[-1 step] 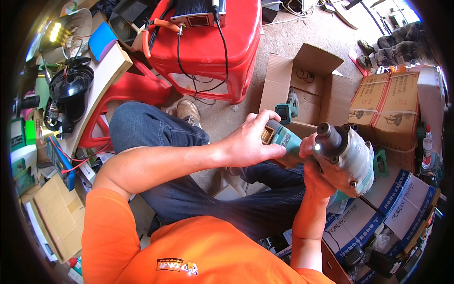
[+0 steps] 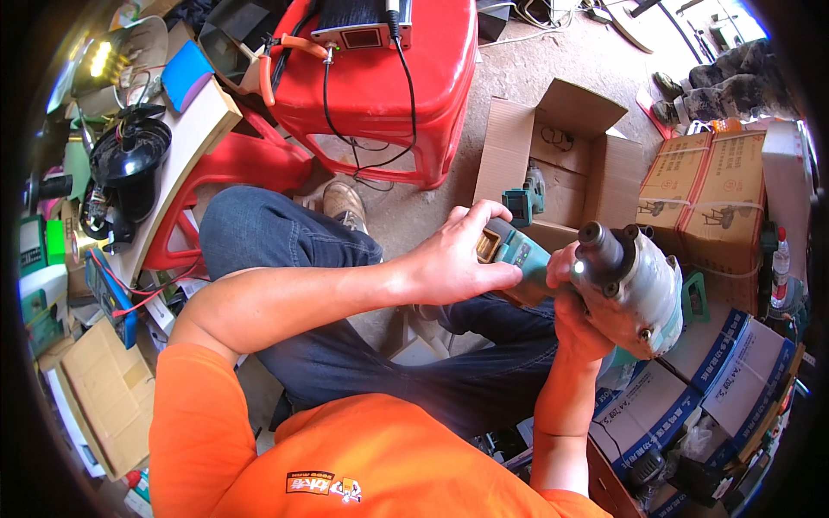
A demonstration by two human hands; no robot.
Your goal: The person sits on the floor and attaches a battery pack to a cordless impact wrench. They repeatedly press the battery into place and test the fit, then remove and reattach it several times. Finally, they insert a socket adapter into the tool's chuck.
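A worn teal and grey cordless impact wrench lies across my right side, its dark square-drive nose pointing up and a small light shining beside it. My right hand is wrapped round its grip just below the metal head, with a finger near the trigger. At the other end, my left hand clasps the teal foot of the handle between thumb and fingers. A brownish slot-like opening shows in that foot, and some of the handle is hidden behind my fingers.
An open cardboard box stands ahead with another teal power tool at its near left. A red plastic stool carries a small device with cables. Stacked cartons stand at right; a cluttered bench is at left. Another person's legs show far right.
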